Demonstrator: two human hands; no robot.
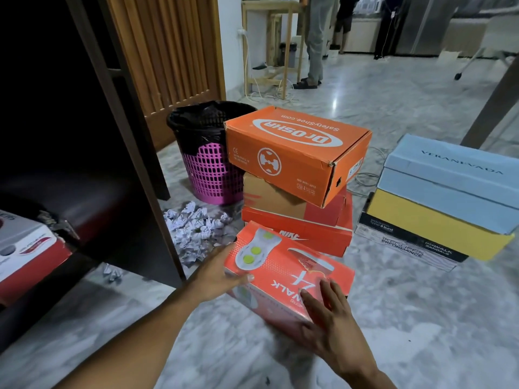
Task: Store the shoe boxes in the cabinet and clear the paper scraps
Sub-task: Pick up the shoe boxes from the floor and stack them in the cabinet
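Observation:
I hold a red shoe box (286,273) marked WALK just above the floor, in front of me. My left hand (216,276) grips its left end and my right hand (328,318) presses flat on its near right corner. Behind it stands a stack with an orange Dr.OSHA box (295,153) on top, a brown box (269,197) under it and a red Nike box (303,234) at the bottom. A pile of crumpled paper scraps (196,228) lies on the floor left of the stack. The dark cabinet (70,122) is open at the left, with one boxed item (28,248) on its lower shelf.
A pink bin (210,153) with a black liner stands behind the scraps. At the right sits another stack: a pale blue box (455,175), a yellow box (438,226) and a black-and-white box (407,245). People stand at the back by a wooden frame (280,46).

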